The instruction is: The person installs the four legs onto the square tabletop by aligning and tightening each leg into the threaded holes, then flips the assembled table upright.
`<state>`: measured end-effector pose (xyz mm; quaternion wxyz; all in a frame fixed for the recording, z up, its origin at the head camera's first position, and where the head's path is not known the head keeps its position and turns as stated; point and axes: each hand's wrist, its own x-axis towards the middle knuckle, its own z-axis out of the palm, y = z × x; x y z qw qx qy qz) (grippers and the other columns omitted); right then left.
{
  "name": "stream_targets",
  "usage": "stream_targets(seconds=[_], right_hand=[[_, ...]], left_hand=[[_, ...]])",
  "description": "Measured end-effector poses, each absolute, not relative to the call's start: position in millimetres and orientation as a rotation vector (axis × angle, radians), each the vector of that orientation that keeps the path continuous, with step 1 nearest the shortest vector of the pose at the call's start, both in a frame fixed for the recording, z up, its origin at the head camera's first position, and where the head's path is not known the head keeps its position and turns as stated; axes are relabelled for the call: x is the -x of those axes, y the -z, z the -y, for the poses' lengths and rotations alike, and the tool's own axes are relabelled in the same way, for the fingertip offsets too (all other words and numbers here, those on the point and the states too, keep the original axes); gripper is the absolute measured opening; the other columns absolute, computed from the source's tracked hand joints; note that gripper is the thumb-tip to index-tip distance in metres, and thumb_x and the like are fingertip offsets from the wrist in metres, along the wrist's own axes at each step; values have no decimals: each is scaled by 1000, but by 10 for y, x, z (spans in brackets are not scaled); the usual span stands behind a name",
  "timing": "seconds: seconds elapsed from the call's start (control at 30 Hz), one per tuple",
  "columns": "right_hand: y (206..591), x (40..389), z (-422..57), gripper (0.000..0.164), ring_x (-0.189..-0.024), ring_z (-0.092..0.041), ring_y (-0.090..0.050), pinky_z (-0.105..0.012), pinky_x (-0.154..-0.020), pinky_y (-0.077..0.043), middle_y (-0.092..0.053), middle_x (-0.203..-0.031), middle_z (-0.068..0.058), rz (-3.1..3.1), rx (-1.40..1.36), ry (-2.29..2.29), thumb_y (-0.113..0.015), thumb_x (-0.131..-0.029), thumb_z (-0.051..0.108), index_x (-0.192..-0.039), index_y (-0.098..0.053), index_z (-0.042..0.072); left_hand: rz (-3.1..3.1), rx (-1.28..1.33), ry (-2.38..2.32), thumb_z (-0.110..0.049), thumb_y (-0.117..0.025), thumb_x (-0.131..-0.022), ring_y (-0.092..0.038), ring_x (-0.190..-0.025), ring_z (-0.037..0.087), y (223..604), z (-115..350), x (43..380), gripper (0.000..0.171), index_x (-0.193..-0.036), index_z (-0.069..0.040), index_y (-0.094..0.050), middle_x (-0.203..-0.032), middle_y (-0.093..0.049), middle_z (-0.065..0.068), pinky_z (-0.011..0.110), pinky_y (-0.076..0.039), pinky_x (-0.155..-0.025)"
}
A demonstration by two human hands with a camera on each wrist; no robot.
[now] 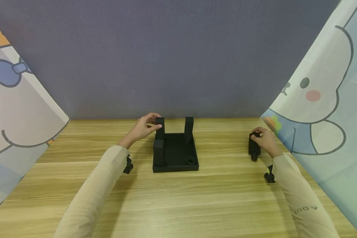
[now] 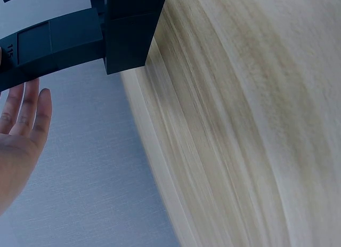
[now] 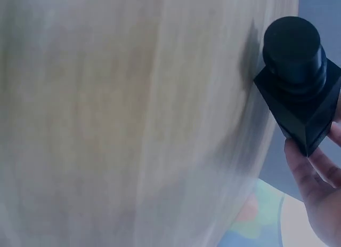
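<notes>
A black square base (image 1: 176, 168) with a raised rim sits on the table, with three upright black posts on its corners. My left hand (image 1: 142, 128) pinches the upper part of the back-left post (image 1: 160, 135) between thumb and fingers. In the left wrist view its fingers (image 2: 43, 108) reach behind the same post (image 2: 69, 41). Over at the right, my right hand (image 1: 267, 142) grips a black square post (image 1: 254, 147), tilted, its round peg (image 3: 292, 47) pointing toward me. An open round socket (image 1: 191, 160) shows at the base's front-right corner.
Other posts stand at the front-left (image 1: 158, 152) and back-right (image 1: 189, 127) corners of the base. A grey panel (image 1: 172, 66) rises behind the wooden table (image 1: 178, 205). Printed cartoon sheets (image 1: 324, 99) flank both sides. Small black wrist devices (image 1: 269, 175) hang under the sleeves.
</notes>
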<state>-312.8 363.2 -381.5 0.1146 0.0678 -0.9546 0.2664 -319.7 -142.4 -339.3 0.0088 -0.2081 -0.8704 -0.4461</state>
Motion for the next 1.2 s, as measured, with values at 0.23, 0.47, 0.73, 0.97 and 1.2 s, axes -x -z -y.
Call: stream_targets(seconds=[0.23, 0.47, 0.73, 0.97, 1.2], right_hand=[[3811, 3124, -3633, 24, -73, -37, -60, -33, -53, -45, -56, -104, -32, 2740, -231, -742, -59, -87, 13, -106, -59, -3], [3773, 3101, -3623, 26, -80, -43, -61, -42, -58, -50, -57, -108, -33, 2745, -242, -757, -59, -88, 14, -109, -57, -1], [3708, 3077, -3546, 32, -91, -47, -60, -54, -71, -50, -58, -109, -33, 2762, -256, -737, -60, -87, 17, -113, -56, -2], [3636, 3060, -3478, 36, -93, -44, -59, -53, -73, -48, -58, -106, -33, 2834, -252, -685, -59, -88, 24, -112, -56, -3], [3565, 3032, -3445, 36, -94, -45, -58, -51, -72, -49, -56, -109, -32, 2852, -257, -753, -59, -88, 22, -112, -56, -4]], left_hand=[[2731, 640, 1409, -18, -59, -89, -52, -113, 34, 3257, 1378, 3066, 39, -125, -8, -48, -122, -51, 17, 51, -44, -92], [2735, 658, 1401, -14, -58, -90, -51, -113, 36, 3102, 1333, 2921, 38, -125, -3, -47, -122, -50, 19, 51, -44, -93], [2743, 659, 1398, -15, -57, -91, -49, -115, 36, 3098, 1331, 2921, 39, -126, -4, -46, -126, -47, 19, 51, -43, -94], [2740, 662, 1405, -14, -57, -91, -50, -114, 36, 3102, 1327, 2922, 38, -125, -3, -46, -124, -48, 19, 51, -44, -93], [2741, 658, 1405, -14, -58, -91, -50, -114, 36, 3094, 1327, 2908, 38, -125, -3, -46, -123, -49, 19, 50, -44, -92]])
